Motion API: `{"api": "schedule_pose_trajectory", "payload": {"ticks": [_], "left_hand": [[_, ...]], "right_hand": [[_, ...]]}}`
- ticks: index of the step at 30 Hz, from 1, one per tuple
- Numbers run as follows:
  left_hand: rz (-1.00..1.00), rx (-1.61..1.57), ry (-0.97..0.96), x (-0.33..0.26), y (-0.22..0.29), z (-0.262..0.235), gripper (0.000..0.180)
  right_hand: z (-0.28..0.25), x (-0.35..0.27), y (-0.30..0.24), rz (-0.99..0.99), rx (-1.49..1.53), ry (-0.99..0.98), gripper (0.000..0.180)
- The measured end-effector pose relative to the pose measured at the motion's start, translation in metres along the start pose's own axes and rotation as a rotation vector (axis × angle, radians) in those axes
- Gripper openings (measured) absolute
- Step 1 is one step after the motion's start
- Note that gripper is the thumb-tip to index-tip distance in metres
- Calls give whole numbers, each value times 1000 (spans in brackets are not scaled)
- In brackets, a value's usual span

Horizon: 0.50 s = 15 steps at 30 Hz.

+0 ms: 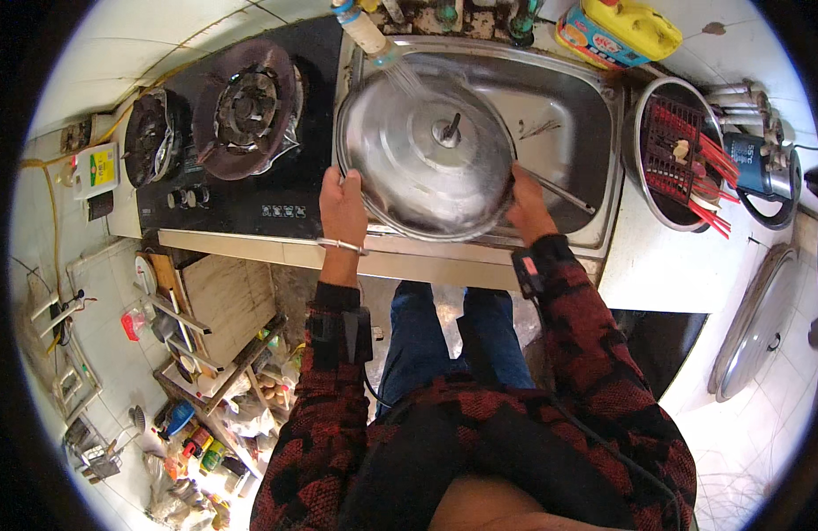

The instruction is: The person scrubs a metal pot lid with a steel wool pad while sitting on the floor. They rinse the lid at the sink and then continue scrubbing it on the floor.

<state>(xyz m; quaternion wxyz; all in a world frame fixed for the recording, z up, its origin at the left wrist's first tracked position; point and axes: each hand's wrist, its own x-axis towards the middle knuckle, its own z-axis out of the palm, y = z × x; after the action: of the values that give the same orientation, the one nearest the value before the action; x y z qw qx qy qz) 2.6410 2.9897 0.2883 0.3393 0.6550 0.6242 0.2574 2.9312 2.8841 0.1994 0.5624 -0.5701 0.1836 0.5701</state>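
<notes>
Steel pot lid [418,173] with a central knob [446,133] is over the sink [564,106] under running water [405,80], left hand [342,208] and right hand [528,205] gripping its rim, fingers seemingly curled underneath, so wet metal could slip if either grip loosens.

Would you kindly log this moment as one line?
left hand: gripping metal lid by left edge; right hand: gripping lid's right edge; lid: over sink; faucet: running onto lid

A black stove [316,115] is on the left. A metal bowl [640,168] holds red chopsticks [717,161] (a yellow jug [623,35] is nearby).
</notes>
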Motion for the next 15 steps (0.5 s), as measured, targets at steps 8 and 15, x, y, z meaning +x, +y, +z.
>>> {"api": "schedule_pose_trajectory", "payload": {"ticks": [8, 15], "left_hand": [[117, 357, -71, 70, 93, -56, 54], [296, 533, -32, 205, 238, -71, 75]], "right_hand": [[-38, -132, -68, -50, 68, -221, 32], [4, -219, -61, -536, -604, -83, 29]]}}
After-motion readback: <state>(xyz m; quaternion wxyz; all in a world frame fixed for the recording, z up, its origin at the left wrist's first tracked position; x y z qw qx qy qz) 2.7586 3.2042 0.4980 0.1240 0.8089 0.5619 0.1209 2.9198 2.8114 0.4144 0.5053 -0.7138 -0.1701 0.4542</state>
